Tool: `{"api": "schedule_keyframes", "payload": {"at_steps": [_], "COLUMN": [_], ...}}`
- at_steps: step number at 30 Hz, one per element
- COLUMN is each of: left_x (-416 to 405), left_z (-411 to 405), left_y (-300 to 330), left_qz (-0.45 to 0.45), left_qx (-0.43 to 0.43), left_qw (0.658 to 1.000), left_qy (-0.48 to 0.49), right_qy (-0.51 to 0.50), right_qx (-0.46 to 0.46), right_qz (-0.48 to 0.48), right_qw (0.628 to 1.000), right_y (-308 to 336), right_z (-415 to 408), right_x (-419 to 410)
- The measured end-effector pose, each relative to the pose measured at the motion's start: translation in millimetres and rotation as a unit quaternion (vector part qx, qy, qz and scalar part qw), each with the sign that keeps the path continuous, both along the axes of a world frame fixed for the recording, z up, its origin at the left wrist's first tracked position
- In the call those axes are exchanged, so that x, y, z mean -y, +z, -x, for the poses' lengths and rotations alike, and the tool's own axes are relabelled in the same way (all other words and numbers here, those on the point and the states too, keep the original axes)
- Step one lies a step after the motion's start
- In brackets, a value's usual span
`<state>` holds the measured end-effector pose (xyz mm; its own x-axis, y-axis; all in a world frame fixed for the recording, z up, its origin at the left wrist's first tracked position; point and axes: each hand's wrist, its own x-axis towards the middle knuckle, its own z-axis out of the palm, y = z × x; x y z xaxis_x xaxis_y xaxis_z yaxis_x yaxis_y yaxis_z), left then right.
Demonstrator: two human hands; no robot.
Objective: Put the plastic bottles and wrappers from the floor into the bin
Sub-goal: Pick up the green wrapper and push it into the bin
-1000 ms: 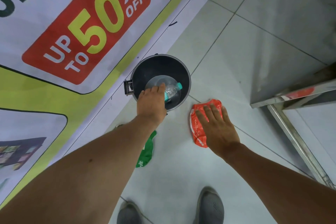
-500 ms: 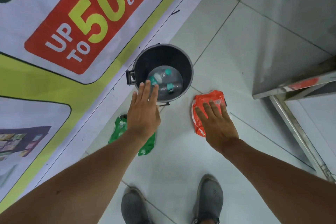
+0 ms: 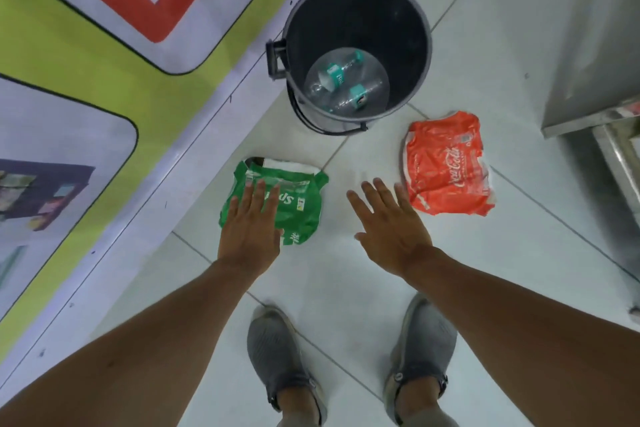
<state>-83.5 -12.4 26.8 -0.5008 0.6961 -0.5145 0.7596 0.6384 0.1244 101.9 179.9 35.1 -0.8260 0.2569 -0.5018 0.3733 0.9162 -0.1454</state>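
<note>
Pale floor tiles carry the grey bin, two clear bottles already lying in its bottom, and both wrappers just on my side of it: the green wrapper toward the banner, the red wrapper toward the steel stand. They look thin, light, crinkly and slippery, so I'd pinch a raised, crumpled edge. My left hand is spread flat over the green one; my right hand is spread and empty beside the red.

Two bottles are lain in the bin; wrappers are spread at its 7 o'clock and 5 o'clock.
</note>
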Motion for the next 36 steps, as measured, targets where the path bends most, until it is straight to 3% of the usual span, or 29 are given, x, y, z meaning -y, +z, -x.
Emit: {"api": "schedule_keyframes", "payload": {"at_steps": [11, 19, 26, 36], "left_x": [28.7, 32.1, 41.7, 25.0], "left_z": [49.4, 37.7, 34.8, 10.3], "left_y": [-91.0, -140.2, -140.4, -90.3], "left_qz": [-0.042, -0.063, -0.102, -0.111], "left_qx": [-0.03, 0.02, 0.06, 0.07], "left_qw": [0.998, 0.994, 0.988, 0.985], "left_qy": [0.035, 0.089, 0.102, 0.113], "right_qy": [-0.04, -0.083, -0.144, -0.174], "right_qx": [-0.047, -0.07, -0.108, -0.173], "right_qz": [0.036, 0.07, 0.101, 0.116], "right_qw": [0.997, 0.992, 0.978, 0.962], "right_y": [-99.2, -144.7, -137.0, -80.8], "right_z": [86.0, 94.8, 94.4, 86.8], "right_x": [59.7, 74.6, 79.3, 75.3]}}
